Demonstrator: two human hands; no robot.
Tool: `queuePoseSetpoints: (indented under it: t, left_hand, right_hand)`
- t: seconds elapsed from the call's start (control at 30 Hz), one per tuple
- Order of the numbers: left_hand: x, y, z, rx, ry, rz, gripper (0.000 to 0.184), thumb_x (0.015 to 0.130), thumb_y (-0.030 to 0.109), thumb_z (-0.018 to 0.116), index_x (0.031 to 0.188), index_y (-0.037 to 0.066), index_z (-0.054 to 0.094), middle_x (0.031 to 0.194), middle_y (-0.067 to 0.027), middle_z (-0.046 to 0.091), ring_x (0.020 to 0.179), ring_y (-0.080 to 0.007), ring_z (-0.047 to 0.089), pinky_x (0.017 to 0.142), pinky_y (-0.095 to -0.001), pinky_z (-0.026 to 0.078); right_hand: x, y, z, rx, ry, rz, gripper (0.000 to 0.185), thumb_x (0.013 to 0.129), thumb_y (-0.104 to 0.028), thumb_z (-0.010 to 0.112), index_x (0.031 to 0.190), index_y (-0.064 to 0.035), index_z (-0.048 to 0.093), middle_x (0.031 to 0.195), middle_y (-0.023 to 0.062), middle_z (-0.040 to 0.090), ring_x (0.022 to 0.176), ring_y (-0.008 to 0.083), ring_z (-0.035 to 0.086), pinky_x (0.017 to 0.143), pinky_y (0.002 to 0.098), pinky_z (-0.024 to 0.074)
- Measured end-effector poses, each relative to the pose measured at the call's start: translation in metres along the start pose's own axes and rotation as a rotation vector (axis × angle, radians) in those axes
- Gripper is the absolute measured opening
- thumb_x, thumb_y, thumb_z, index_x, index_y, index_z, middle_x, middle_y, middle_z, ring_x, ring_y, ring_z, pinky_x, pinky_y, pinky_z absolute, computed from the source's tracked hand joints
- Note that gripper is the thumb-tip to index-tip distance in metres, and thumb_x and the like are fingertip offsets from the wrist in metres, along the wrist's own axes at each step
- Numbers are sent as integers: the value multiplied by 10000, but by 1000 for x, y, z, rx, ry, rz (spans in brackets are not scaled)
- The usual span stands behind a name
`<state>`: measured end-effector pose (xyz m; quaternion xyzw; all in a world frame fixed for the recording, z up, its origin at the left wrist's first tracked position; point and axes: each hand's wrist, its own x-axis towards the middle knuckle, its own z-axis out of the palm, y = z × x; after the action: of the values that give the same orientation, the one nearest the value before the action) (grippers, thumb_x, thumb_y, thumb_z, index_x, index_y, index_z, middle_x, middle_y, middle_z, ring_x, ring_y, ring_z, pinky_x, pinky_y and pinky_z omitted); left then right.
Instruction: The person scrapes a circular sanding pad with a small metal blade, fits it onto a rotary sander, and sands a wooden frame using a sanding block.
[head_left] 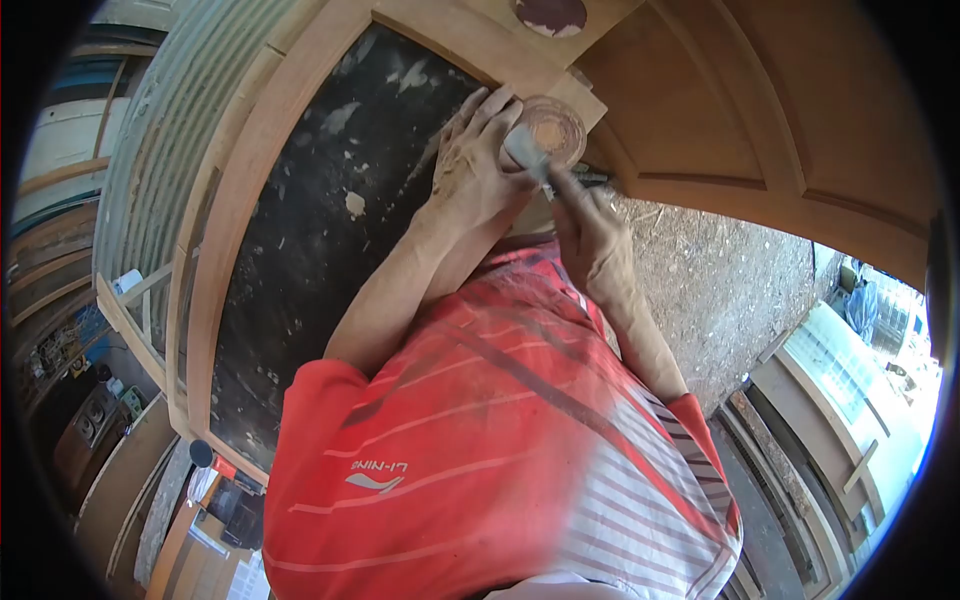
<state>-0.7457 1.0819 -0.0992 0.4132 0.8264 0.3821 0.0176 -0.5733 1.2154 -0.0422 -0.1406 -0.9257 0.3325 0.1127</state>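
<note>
A putty knife with a pale blade, slightly blurred, is held in the right hand, whose grip is narrowed around the handle, with the blade pointed toward the left hand. The left hand is placed just beside a round container, its fingers directed up and away from the body; whether anything is held in that grip cannot be told, since its palm side is hidden. In the container, reddish-brown paste can be seen, marked by ring-like streaks. The knife blade is seen between the left hand and the container, its near edge partly overlapped by the container's outline. Beyond the left forearm, a black panel spotted with pale smears is bordered by a wooden frame. To the right, a brown panelled door is seen above ground strewn with light scraps. A dark-red oval is shown at the top edge, and a corrugated sheet is placed at the left. A red T-shirt is worn by the person.
</note>
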Motion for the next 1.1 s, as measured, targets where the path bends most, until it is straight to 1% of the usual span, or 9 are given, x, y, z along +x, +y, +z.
queuePoseSetpoints:
  t: [0.2,0.33,0.4,0.57,0.73,0.8,0.93,1.0,1.1]
  left_hand:
    - [-8,-5,10,-28,3,-19,903,713,454,957,1460,66,629,1654,-149,483,1560,-394,406,1260,-548,361]
    - [4,12,0,-23,7,-86,883,707,447,955,1449,89,638,1642,-148,492,1557,-396,409,1253,-550,366]
    - [-13,13,-1,-27,-4,-108,871,704,440,957,1440,97,644,1636,-148,496,1557,-395,409,1252,-550,366]
    - [-5,12,-1,-28,2,-99,853,706,423,957,1435,113,642,1629,-142,498,1551,-390,415,1250,-555,363]
    - [-4,12,-4,-52,25,-48,822,700,315,967,1423,98,641,1605,-167,531,1543,-387,440,1254,-523,362]
    - [-3,17,-3,-34,17,-69,812,706,320,961,1418,94,641,1594,-168,538,1524,-390,461,1249,-524,368]
    - [-6,7,-1,-47,50,-58,824,699,326,970,1420,103,639,1594,-173,535,1517,-391,471,1243,-527,379]
    - [-5,5,-2,-89,35,-20,824,704,317,969,1429,108,639,1594,-178,534,1517,-393,471,1244,-524,381]
    - [-4,21,-5,-24,41,-94,835,716,323,963,1450,106,630,1587,-180,536,1498,-396,483,1240,-530,391]
  right_hand:
    - [-8,-3,-10,117,62,-153,384,1037,-96,643,1416,-34,649,1039,225,713,892,457,709,779,507,578]
    - [-8,1,-16,87,27,331,261,1100,-124,572,1293,10,686,967,207,721,873,412,720,802,471,588]
    - [-24,-7,-20,270,142,91,256,1096,-116,573,1298,-9,689,1000,211,731,911,448,714,836,486,588]
    - [-12,15,-9,-26,-43,283,327,1089,-105,591,1373,37,671,1046,178,779,1009,355,770,889,438,593]
    - [-32,1,-21,230,220,103,348,1118,-137,564,1432,-3,630,1057,184,780,965,347,774,863,439,585]
    - [-12,15,-11,-26,-131,302,325,1129,-153,558,1420,-36,644,1101,186,765,957,321,774,883,434,584]
    - [-26,-17,-30,295,215,250,302,1136,-172,562,1382,-27,660,1135,186,761,984,320,782,891,420,599]
    - [-22,-3,-19,113,183,76,308,1112,-155,583,1376,-14,655,1170,237,759,975,401,780,833,483,615]
    - [-17,10,-13,-36,-170,372,367,1072,-128,613,1427,-37,640,1207,290,740,1059,475,738,861,533,599]
